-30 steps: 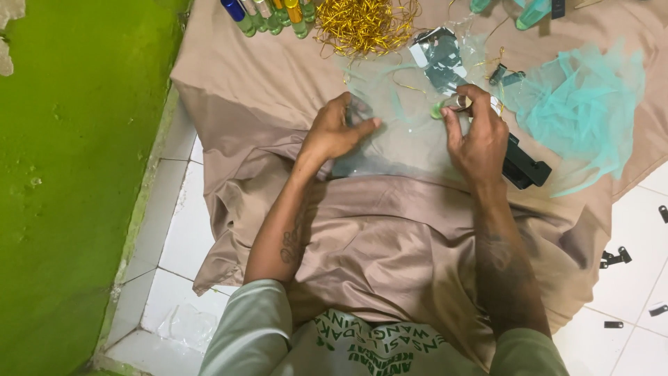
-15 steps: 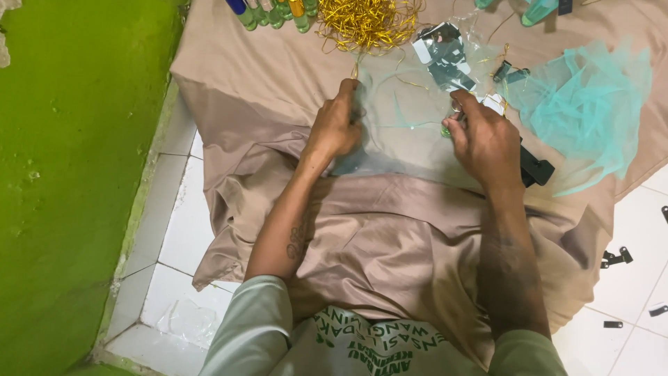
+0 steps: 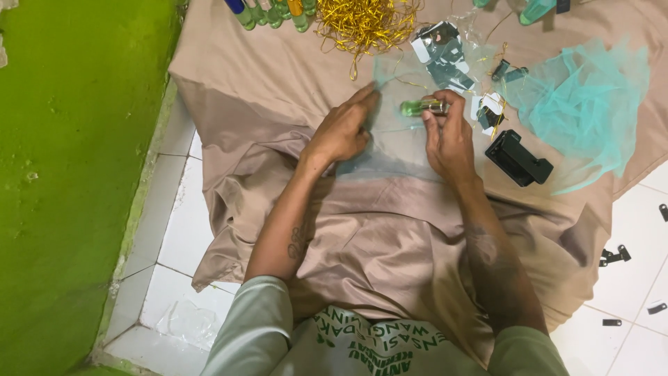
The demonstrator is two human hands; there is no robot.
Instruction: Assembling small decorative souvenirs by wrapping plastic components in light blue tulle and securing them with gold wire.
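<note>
- We see the right hand gripping a small green bottle by its cap end, held level just above the cloth.
- Left hand lies flat, fingers spread out, pressing a sheer pale-teal mesh square onto the beige cloth; it holds nothing.
- The bottle sits over the far part of that mesh square, between the two hands, slightly nearer the right one.
- Beige cloth is spread on the white tiled floor; a green wall runs along the left.
- Far centre: a tangle of gold ribbon.
- Far left of the ribbon: a row of small bottles with coloured caps.
- Right of the hands: a black stapler-like tool, and beyond it a loose pile of teal mesh.
- Between ribbon and pile: small printed cards in clear wrap.
- Small black clips lie on the tiles at the near right.
</note>
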